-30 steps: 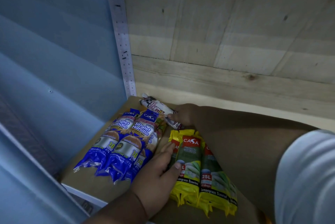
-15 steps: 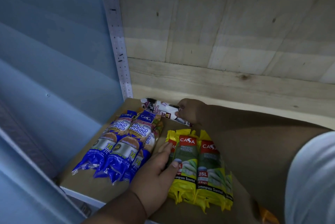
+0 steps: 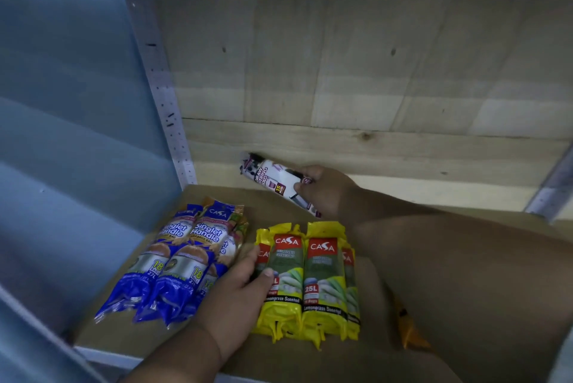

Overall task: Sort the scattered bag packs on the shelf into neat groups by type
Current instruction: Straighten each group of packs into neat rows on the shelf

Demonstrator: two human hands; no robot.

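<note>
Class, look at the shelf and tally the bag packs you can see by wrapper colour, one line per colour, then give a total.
Blue "Singlet Handle" plastic packs: 3 visible
Yellow "Casa" lemongrass-scented packs: 4 visible
White drawstring-bag pack, gripped by the right hand: 1
Orange pack, mostly hidden behind the right arm: 1
Total: 9

The right hand (image 3: 322, 190) has lifted the white pack (image 3: 274, 181). A second ago that pack lay flat at the back of the shelf (image 3: 102, 330), its near end just beside the blue packs (image 3: 173, 261), with the hand resting over it. Half a second ago the fingers were closing round its right end. Now the hand grips it there and holds it tilted, its far end raised toward the wooden back wall (image 3: 341, 72) and well clear of the blue packs. The right forearm has risen with it.
</note>
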